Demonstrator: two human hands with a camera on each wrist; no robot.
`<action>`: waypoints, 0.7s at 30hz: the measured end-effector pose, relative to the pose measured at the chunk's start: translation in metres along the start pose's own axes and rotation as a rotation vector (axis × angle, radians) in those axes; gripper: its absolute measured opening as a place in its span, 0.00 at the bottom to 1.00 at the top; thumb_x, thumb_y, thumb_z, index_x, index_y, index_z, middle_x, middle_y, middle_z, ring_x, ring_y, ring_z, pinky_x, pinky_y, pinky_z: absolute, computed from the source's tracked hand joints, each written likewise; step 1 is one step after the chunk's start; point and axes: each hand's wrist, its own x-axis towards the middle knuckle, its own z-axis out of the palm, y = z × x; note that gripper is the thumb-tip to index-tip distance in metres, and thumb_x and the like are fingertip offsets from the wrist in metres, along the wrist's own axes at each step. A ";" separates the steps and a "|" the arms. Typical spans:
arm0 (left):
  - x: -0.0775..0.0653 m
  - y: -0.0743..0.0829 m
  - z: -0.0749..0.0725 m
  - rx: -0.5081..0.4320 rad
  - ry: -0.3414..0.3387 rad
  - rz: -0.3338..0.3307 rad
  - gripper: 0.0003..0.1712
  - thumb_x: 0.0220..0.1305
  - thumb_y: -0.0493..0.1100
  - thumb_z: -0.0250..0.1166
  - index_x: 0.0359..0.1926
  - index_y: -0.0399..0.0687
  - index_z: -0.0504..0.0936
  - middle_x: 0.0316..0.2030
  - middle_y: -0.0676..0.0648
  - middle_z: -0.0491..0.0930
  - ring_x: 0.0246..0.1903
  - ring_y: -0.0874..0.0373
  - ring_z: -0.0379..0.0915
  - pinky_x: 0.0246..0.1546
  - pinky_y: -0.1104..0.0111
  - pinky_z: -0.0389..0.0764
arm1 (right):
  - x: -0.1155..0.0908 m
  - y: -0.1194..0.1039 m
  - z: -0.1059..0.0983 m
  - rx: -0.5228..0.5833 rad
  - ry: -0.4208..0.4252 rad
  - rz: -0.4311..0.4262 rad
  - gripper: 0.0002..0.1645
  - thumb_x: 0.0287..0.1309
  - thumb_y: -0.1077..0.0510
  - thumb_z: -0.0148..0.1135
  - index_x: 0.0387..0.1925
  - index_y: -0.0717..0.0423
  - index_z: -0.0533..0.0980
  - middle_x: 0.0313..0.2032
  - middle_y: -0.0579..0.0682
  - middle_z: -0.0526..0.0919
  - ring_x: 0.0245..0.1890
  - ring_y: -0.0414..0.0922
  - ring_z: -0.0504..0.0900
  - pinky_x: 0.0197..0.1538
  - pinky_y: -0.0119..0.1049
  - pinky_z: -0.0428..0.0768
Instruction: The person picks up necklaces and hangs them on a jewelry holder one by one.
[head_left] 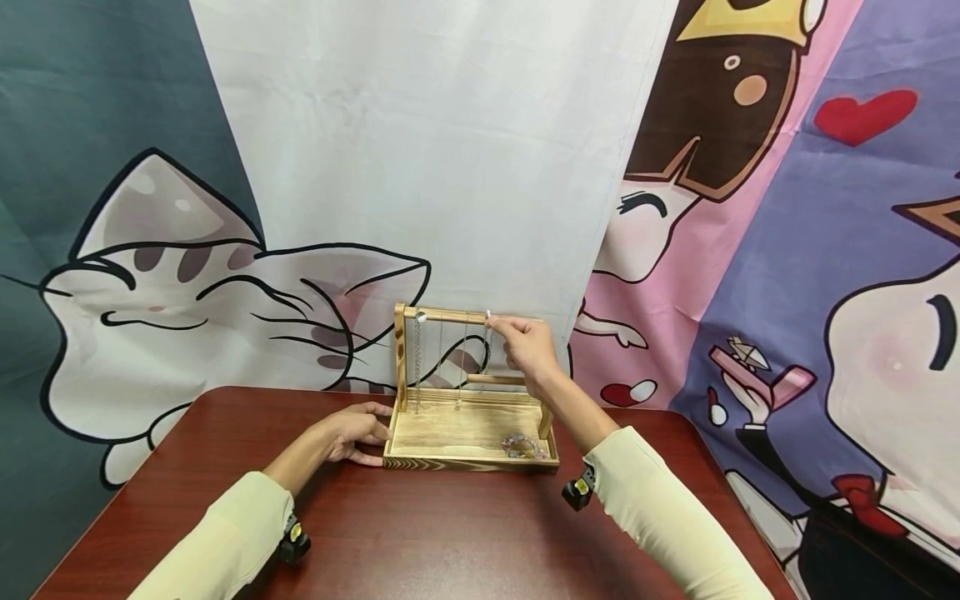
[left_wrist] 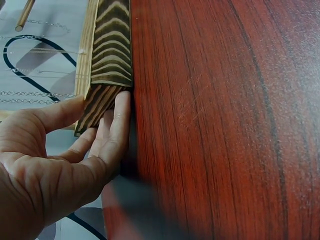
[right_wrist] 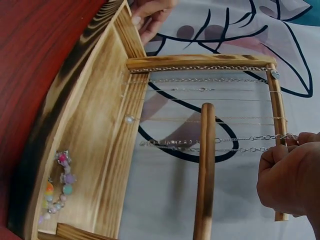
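A wooden jewelry stand [head_left: 465, 463], a shallow tray with an upright frame, sits on the table. My left hand [head_left: 351, 432] holds its left end; in the left wrist view the thumb rests at the upper edge and the other fingers lie against the striped end wall [left_wrist: 102, 102]. Up at the right part of the top bar [head_left: 450, 316], my right hand [head_left: 528, 343] pinches a silver chain necklace [right_wrist: 255, 138], which hangs over the bar. Several other thin chains [right_wrist: 215, 68] hang along the bar to the left. A colourful beaded bracelet [head_left: 522, 447] lies in the tray's right front corner.
A shorter wooden rod [right_wrist: 205, 170] juts out below the top bar. The reddish-brown table [head_left: 450, 533] extends in front of the stand and to both sides. A cartoon-printed cloth [head_left: 450, 167] hangs right behind the stand.
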 end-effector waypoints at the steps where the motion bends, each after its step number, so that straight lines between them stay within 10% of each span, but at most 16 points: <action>1: 0.000 0.000 0.000 0.000 0.000 0.000 0.37 0.74 0.28 0.61 0.80 0.32 0.61 0.52 0.36 0.88 0.50 0.53 0.87 0.49 0.49 0.96 | 0.000 0.001 0.001 0.000 -0.003 0.005 0.20 0.78 0.55 0.70 0.57 0.69 0.88 0.13 0.34 0.64 0.12 0.31 0.54 0.19 0.25 0.55; 21: -0.001 0.002 0.000 0.009 0.011 -0.007 0.38 0.74 0.28 0.62 0.81 0.33 0.61 0.54 0.34 0.88 0.50 0.52 0.88 0.49 0.49 0.96 | -0.006 0.022 -0.002 -0.045 -0.005 0.071 0.21 0.78 0.51 0.71 0.61 0.62 0.89 0.10 0.35 0.59 0.13 0.34 0.54 0.23 0.28 0.60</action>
